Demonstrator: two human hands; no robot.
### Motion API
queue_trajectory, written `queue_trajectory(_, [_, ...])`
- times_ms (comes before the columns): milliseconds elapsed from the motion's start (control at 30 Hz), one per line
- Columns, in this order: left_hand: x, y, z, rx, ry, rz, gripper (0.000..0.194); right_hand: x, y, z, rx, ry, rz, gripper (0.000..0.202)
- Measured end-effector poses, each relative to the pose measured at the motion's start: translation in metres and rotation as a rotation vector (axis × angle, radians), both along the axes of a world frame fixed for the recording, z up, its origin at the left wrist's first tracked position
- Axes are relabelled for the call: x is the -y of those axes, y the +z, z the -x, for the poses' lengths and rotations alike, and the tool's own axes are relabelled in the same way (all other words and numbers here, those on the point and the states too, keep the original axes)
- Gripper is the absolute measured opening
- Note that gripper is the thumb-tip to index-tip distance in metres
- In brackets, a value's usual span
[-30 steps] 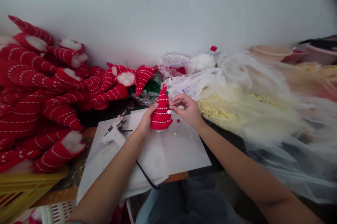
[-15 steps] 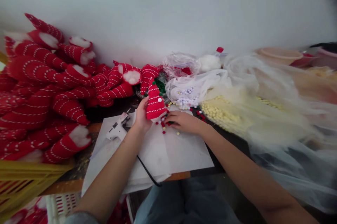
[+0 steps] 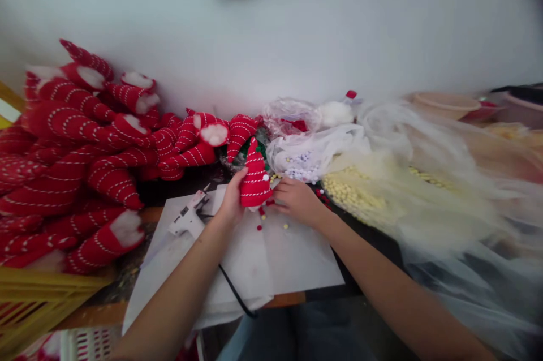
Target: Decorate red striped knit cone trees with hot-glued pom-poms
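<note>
My left hand (image 3: 233, 197) is wrapped around a red stuffed cone hat (image 3: 254, 183) with white stitched stripes. The hat is held point up over white paper (image 3: 297, 250), and a white pompom (image 3: 266, 177) sits on its right side. Close by the hat's lower right edge is my right hand (image 3: 294, 201), fingers bent and drawn together. Whatever its fingertips pinch, if anything, is too small to make out. A few loose pompoms (image 3: 259, 227), red and yellow, lie below the hat. Left of my left hand, a white glue gun (image 3: 189, 216) rests on the paper.
Stuffed red striped hats (image 3: 85, 151) are heaped on the left, behind a yellow crate (image 3: 46, 299). Clear plastic bags on the right hold white pompoms (image 3: 302, 166) and yellow pompoms (image 3: 356, 188). Tubs (image 3: 445, 103) stand at the far right. A black cord (image 3: 235, 290) crosses the paper's front.
The view has tilted, so the table sits a little lower in the picture. The hat stands more upright in my left hand, and my right hand's fingers have come up beside its lower edge.
</note>
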State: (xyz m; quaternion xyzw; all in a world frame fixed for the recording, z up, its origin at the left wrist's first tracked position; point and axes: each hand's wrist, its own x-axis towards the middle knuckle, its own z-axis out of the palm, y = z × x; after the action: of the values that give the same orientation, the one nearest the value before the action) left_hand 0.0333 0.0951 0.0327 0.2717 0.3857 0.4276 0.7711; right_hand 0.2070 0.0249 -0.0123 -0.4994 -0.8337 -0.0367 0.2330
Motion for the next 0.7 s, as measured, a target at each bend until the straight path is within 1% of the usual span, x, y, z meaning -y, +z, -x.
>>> queue_trajectory(100, [0.002,0.002,0.000,-0.013,-0.006,0.000,0.013,0.000,0.003,-0.009,-0.149,-0.090,-0.121,0.010])
queue_trajectory(233, [0.003,0.002,-0.001,-0.030,0.016,-0.012,0.011,0.004,0.010,-0.011,-0.455,-0.145,-0.316,0.006])
queue_trajectory(300, [0.002,-0.002,-0.002,-0.036,0.009,-0.036,0.012,0.007,0.015,-0.006,-0.582,-0.153,-0.361,0.004])
queue_trajectory(367, [0.002,-0.008,-0.002,-0.038,-0.030,-0.098,0.020,0.011,0.020,0.002,-0.660,-0.172,-0.367,0.002])
queue_trajectory(500, [0.002,-0.022,-0.002,-0.047,-0.125,-0.258,0.036,0.015,0.024,0.012,-0.672,-0.163,-0.394,0.002])
queue_trajectory(600, [0.001,-0.030,-0.002,-0.050,-0.152,-0.297,0.044,0.014,0.023,0.013,-0.617,-0.127,-0.432,0.004])
queue_trajectory(700, [0.001,-0.035,-0.003,-0.042,-0.174,-0.310,0.048,0.012,0.022,0.013,-0.567,-0.121,-0.465,0.005])
